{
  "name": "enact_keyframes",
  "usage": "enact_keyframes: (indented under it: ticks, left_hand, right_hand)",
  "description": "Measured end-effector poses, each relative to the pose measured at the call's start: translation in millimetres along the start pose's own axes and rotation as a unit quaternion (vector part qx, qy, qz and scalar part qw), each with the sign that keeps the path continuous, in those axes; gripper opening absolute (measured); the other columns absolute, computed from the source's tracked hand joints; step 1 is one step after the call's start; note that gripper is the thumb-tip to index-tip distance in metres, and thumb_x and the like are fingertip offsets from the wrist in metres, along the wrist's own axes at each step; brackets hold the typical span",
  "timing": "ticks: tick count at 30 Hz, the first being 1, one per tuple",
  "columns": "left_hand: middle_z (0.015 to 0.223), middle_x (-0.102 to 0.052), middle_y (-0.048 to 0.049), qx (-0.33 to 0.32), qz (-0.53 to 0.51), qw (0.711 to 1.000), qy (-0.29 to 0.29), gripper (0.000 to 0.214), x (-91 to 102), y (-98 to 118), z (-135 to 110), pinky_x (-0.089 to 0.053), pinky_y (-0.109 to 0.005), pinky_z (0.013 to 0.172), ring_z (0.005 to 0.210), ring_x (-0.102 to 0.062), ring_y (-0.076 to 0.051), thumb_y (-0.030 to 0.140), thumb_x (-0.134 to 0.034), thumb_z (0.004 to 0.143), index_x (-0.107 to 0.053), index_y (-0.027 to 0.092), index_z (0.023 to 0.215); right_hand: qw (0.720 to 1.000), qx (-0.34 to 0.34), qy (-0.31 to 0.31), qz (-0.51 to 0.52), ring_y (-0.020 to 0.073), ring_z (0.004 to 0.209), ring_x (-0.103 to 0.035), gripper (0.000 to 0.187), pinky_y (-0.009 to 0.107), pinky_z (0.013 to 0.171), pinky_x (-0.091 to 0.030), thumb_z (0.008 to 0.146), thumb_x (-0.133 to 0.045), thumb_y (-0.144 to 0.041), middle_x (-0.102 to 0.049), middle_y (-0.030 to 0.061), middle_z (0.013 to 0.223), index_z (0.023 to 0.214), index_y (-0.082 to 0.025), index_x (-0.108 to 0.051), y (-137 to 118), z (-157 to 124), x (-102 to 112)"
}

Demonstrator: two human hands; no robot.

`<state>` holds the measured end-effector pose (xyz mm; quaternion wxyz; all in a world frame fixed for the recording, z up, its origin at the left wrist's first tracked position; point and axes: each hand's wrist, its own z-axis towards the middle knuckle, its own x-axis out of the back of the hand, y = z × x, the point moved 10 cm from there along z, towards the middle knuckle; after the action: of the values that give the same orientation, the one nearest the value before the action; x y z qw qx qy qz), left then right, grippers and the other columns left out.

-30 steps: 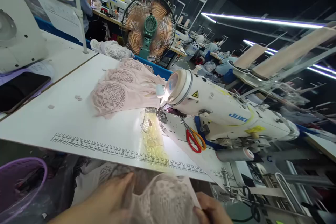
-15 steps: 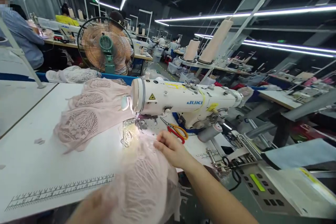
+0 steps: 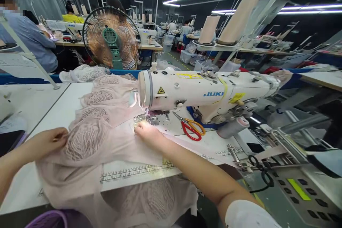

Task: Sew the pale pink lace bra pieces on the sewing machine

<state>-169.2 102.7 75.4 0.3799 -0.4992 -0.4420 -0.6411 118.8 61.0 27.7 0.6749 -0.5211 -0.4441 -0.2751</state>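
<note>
Head view, one bench, entries left to right

- Table (image 3: pixel 50 108): white top, one printed ruler strip (image 3: pixel 133 172) along its near edge.
- Left hand (image 3: pixel 45 143): thumb and fingers narrowed to a pinch, holding the left edge of the pink lace garment (image 3: pixel 107 142).
- Garment: one piece in hand. It lies flat across the table between the two hands, and its lower part hangs over the near edge. More of the same pink lace is piled behind it (layers overlap, count not readable).
- White lace pile (image 3: pixel 82 73): one, at the far table edge.
- Fan (image 3: pixel 111 38): one, behind the table.
- Right hand (image 3: pixel 147 133): on the garment's right end, just in front of the needle area. Fingers are drawn close together with tips down on the cloth. Cannot tell whether they pinch or only press.
- Sewing machine (image 3: pixel 203 94): one, white, with its lit head directly above the right hand's fingertips.
- Scissors (image 3: pixel 191 129): one pair, red and orange handles, on the machine bed, near the right hand but apart from it.
- Thread cones: two, the nearer (image 3: pixel 210 28) and the taller (image 3: pixel 242 10), on a stand behind the machine.
- Control panel (image 3: pixel 299 189): one, far right
</note>
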Motion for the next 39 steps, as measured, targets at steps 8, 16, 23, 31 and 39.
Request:
enact_keyframes:
  ticks: [8, 16, 23, 31, 39]
  left_hand:
    - [0.097, -0.062, -0.0059, -0.209, -0.125, 0.968, 0.059, 0.023, -23.6, 183, 3, -0.051, -0.031, 0.084, 0.092, -0.060, -0.018, 0.021, -0.032, 0.092, -0.054, 0.017, 0.098]
    - [0.135, -0.051, -0.0186, -0.325, -0.031, 0.943, -0.072, 0.038, -102.0, 234, 2, -0.038, -0.040, 0.104, 0.125, -0.046, -0.028, 0.025, -0.041, 0.094, -0.051, 0.008, 0.126]
    - [0.115, -0.057, -0.0174, -0.255, 0.083, 0.962, -0.054, 0.047, -94.9, 238, 12, -0.044, -0.044, 0.083, 0.104, -0.051, -0.032, 0.046, -0.045, 0.092, -0.052, 0.019, 0.130]
    - [0.120, -0.054, -0.0180, -0.204, 0.084, 0.973, -0.062, 0.048, -98.8, 243, 39, -0.041, -0.048, 0.086, 0.110, -0.049, -0.034, 0.047, -0.041, 0.093, -0.052, 0.022, 0.133]
    - [0.115, -0.055, -0.0174, -0.244, 0.074, 0.963, -0.082, 0.044, -104.0, 254, 46, -0.044, -0.040, 0.085, 0.103, -0.051, -0.029, 0.041, -0.042, 0.094, -0.059, 0.011, 0.120]
  right_hand:
    - [0.987, -0.002, 0.066, -0.147, 0.0230, 0.090, -0.052, 0.018, 0.031, 0.072, -0.040, 0.088, -0.046, -0.011, -0.060, 0.0111, 0.094, 0.086, -0.018, -0.062, -10, 20, -2]
    - [0.979, 0.035, 0.049, -0.196, 0.0219, 0.093, -0.057, 0.016, 0.029, 0.074, -0.049, 0.085, -0.051, -0.010, -0.064, 0.0103, 0.106, 0.092, -0.018, -0.063, 6, -60, 4]
    - [0.982, 0.110, 0.136, -0.072, 0.0262, 0.115, -0.054, 0.034, 0.044, 0.095, -0.050, 0.090, -0.042, -0.014, -0.060, 0.0142, 0.122, 0.121, -0.016, -0.054, -6, -128, 3]
    - [0.985, 0.060, 0.130, -0.091, 0.0301, 0.123, -0.050, 0.037, 0.048, 0.099, -0.048, 0.087, -0.045, -0.015, -0.057, 0.0170, 0.130, 0.121, -0.010, -0.056, -1, -118, -5]
    - [0.985, 0.031, 0.129, -0.113, 0.0307, 0.123, -0.048, 0.037, 0.048, 0.097, -0.048, 0.086, -0.050, -0.016, -0.058, 0.0115, 0.132, 0.121, -0.012, -0.057, 0, -114, -4]
